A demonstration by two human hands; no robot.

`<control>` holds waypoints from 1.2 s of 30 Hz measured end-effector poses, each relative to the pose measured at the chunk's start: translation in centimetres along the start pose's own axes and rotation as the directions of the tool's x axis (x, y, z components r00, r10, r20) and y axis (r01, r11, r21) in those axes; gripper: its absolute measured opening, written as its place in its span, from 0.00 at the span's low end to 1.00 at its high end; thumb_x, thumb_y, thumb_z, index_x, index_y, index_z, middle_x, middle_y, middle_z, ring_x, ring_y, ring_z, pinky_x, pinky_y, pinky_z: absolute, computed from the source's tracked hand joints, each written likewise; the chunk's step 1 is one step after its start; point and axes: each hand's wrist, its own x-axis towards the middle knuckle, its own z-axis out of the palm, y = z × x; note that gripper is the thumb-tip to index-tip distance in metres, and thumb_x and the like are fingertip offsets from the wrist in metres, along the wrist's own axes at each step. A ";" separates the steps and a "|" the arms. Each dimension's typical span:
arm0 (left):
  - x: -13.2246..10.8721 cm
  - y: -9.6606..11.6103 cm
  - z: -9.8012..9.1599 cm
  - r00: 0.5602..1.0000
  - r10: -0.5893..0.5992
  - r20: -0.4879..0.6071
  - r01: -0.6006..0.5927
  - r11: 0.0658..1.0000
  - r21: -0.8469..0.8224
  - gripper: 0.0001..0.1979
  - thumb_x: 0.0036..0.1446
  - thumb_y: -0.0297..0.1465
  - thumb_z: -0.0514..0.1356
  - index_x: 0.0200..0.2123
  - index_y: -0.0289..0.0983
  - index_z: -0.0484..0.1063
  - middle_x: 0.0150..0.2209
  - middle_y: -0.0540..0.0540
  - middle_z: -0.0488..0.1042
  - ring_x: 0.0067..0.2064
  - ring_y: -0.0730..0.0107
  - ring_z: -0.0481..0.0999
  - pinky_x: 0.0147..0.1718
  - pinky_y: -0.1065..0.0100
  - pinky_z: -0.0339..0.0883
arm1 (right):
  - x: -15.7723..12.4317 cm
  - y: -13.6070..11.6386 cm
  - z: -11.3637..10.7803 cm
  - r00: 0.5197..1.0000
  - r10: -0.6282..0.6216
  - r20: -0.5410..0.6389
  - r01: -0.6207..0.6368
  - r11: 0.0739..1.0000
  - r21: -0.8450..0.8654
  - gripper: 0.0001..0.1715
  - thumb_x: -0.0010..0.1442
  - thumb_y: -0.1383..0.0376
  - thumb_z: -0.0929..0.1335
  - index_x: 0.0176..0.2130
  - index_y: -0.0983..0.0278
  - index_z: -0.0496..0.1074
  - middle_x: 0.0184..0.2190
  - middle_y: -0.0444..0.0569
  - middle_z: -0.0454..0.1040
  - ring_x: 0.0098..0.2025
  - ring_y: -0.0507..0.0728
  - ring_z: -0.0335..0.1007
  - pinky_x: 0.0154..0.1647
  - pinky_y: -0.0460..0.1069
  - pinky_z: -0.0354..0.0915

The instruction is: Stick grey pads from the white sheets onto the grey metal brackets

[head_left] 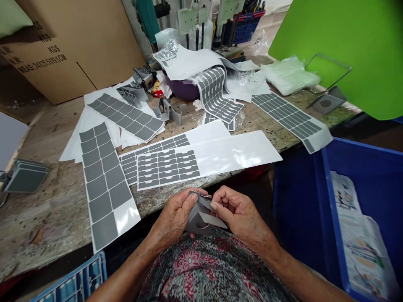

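Observation:
Over my lap, my left hand (179, 209) grips a bent grey metal bracket (200, 222), thumb pressed near its upper edge. My right hand (234, 207) is closed at the bracket's right side, thumb and forefinger pinched together against its upper edge. Whether a small sticker lies in that pinch is hidden. On the bench in front lies a sheet of notched grey stickers (168, 167), its right part bare white backing. To the left is a sheet of larger square grey stickers (105, 180), with one place peeled off at its lower right.
More sticker sheets (126, 115) and grey brackets (170, 111) lie across the worn wooden bench (56, 205). A purple bowl (182, 89) stands under papers at the back. Blue bins (333, 201) are at the right, a blue crate (75, 281) lower left, a cardboard box (94, 46) behind.

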 end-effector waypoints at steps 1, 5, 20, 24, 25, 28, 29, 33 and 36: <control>0.0 0.1 0.0 1.000 -0.003 -0.009 0.003 1.000 0.008 0.22 0.64 0.45 0.51 0.52 0.36 0.69 0.25 0.49 0.72 0.21 0.73 0.70 0.16 0.74 0.67 | 0.0 0.0 0.1 1.000 -0.014 -0.016 0.013 0.999 -0.030 0.09 0.59 0.64 0.66 0.27 0.63 0.66 0.21 0.39 0.64 0.22 0.49 0.57 0.22 0.44 0.56; 0.0 0.2 -0.1 0.999 -0.010 -0.035 0.012 0.999 0.044 0.23 0.64 0.45 0.51 0.53 0.36 0.69 0.25 0.49 0.71 0.21 0.73 0.70 0.15 0.74 0.66 | -0.3 -0.3 0.3 0.992 -0.105 -0.069 0.093 0.982 -0.162 0.09 0.60 0.65 0.66 0.28 0.63 0.67 0.21 0.41 0.68 0.22 0.49 0.61 0.22 0.44 0.57; 0.5 0.3 0.0 0.993 -0.101 -0.057 0.101 0.995 -0.017 0.20 0.58 0.44 0.58 0.47 0.36 0.72 0.24 0.51 0.73 0.20 0.71 0.73 0.12 0.74 0.66 | -0.2 0.8 0.7 0.939 -0.327 -0.107 0.265 0.885 -0.383 0.07 0.60 0.71 0.67 0.30 0.63 0.67 0.22 0.40 0.69 0.24 0.49 0.66 0.26 0.44 0.59; 0.5 0.4 0.1 0.990 -0.109 -0.084 0.111 0.994 0.019 0.20 0.58 0.43 0.57 0.47 0.36 0.72 0.23 0.51 0.73 0.19 0.72 0.72 0.12 0.74 0.66 | 0.0 0.8 0.8 0.940 -0.325 -0.102 0.271 0.896 -0.351 0.09 0.61 0.71 0.65 0.28 0.63 0.66 0.22 0.40 0.68 0.23 0.49 0.66 0.26 0.44 0.60; 0.5 0.5 0.1 0.990 -0.110 -0.089 0.113 0.993 0.029 0.20 0.58 0.43 0.57 0.47 0.36 0.72 0.22 0.51 0.73 0.18 0.72 0.71 0.12 0.74 0.66 | 0.1 0.8 0.8 0.940 -0.324 -0.104 0.271 0.898 -0.347 0.10 0.61 0.71 0.65 0.28 0.63 0.66 0.22 0.40 0.68 0.23 0.49 0.66 0.26 0.44 0.60; 0.5 0.7 0.1 0.989 -0.111 -0.102 0.117 0.991 0.057 0.21 0.58 0.42 0.57 0.49 0.36 0.71 0.22 0.51 0.73 0.18 0.72 0.71 0.12 0.74 0.67 | 0.3 0.6 0.8 0.940 -0.323 -0.108 0.269 0.899 -0.346 0.09 0.60 0.71 0.66 0.28 0.63 0.65 0.22 0.40 0.68 0.23 0.49 0.65 0.26 0.44 0.60; 0.4 0.8 0.1 0.988 -0.108 -0.109 0.115 0.991 0.065 0.21 0.59 0.42 0.57 0.50 0.36 0.71 0.22 0.51 0.73 0.18 0.72 0.71 0.12 0.73 0.67 | 0.4 0.5 0.8 0.940 -0.324 -0.104 0.271 0.898 -0.346 0.09 0.60 0.71 0.66 0.27 0.63 0.65 0.22 0.40 0.68 0.23 0.49 0.65 0.26 0.44 0.59; 0.3 0.9 0.0 0.989 -0.086 -0.124 0.097 0.992 0.087 0.22 0.59 0.42 0.57 0.52 0.36 0.71 0.22 0.52 0.73 0.19 0.72 0.72 0.13 0.73 0.68 | 0.8 0.2 0.8 0.936 -0.338 -0.096 0.287 0.893 -0.346 0.11 0.59 0.71 0.66 0.26 0.63 0.64 0.21 0.40 0.67 0.23 0.49 0.64 0.25 0.44 0.59; 0.1 0.9 0.0 0.990 -0.076 -0.121 0.086 0.993 0.085 0.21 0.60 0.42 0.57 0.52 0.36 0.71 0.23 0.52 0.73 0.19 0.72 0.72 0.13 0.73 0.69 | 0.8 0.2 1.1 0.937 -0.327 -0.122 0.270 0.900 -0.341 0.10 0.59 0.70 0.66 0.26 0.62 0.64 0.21 0.40 0.68 0.22 0.49 0.64 0.25 0.44 0.59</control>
